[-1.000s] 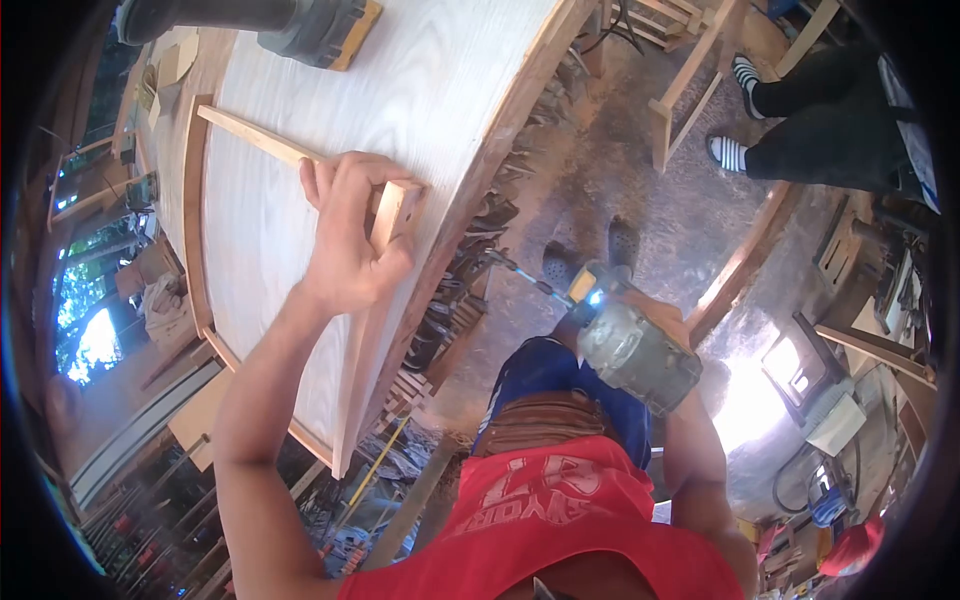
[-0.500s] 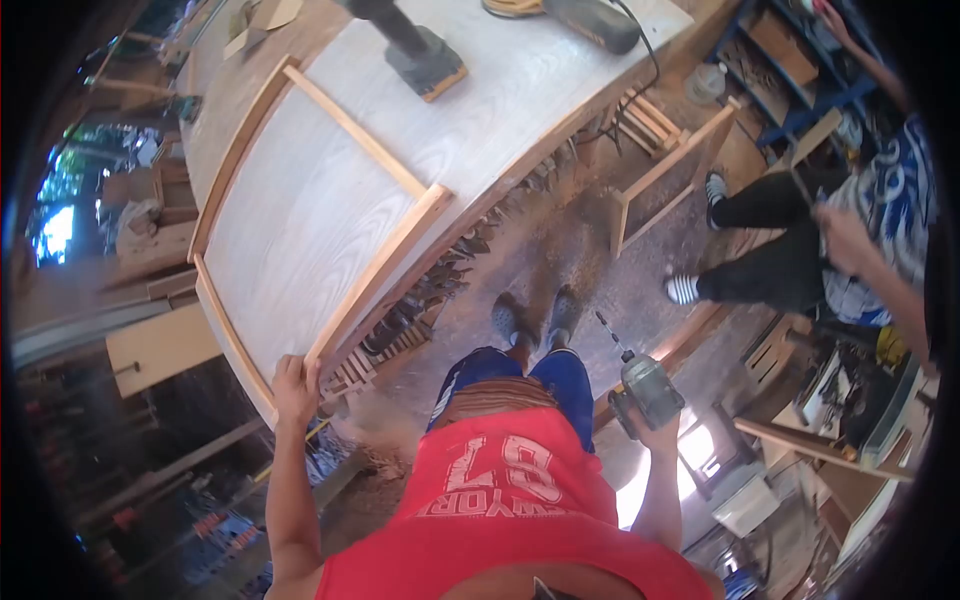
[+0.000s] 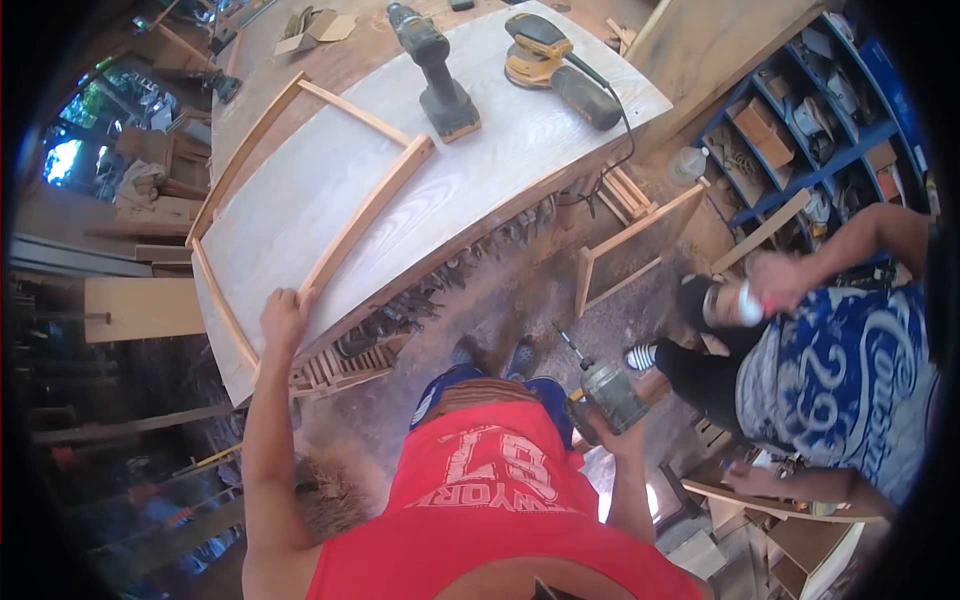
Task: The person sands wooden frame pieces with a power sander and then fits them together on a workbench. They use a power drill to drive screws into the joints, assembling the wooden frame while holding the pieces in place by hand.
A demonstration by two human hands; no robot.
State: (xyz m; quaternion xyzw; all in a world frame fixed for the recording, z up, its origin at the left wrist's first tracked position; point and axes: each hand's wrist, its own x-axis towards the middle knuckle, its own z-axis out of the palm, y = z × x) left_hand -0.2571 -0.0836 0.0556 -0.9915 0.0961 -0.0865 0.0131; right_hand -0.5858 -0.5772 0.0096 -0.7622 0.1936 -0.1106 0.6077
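Note:
My left hand [image 3: 285, 320] is closed around the near corner of a light wooden frame [image 3: 366, 216], which lies on a pale wood panel on the workbench [image 3: 470, 165]. The frame has slightly curved long rails and straight cross rails. Low at my right side, away from the bench, my right hand [image 3: 622, 437] grips a cordless drill [image 3: 614, 393]. A long bit points forward from its chuck. On the panel, a second cordless drill [image 3: 440, 85] stands beyond the frame, and a yellow and black corded sander [image 3: 560, 70] lies to its right.
A co-worker [image 3: 830, 370] stands close on my right, one hand around a white and red container [image 3: 740, 302]. Clamps [image 3: 400, 290] line the bench's near side. A small wooden frame [image 3: 640, 245] stands on the floor before blue shelves [image 3: 800, 120]. An open cardboard box [image 3: 315, 32] sits far left.
My view has shifted, bringing both bench tools fully into sight. The co-worker has come closer and now holds a white and red container. My left hand keeps its hold on the frame.

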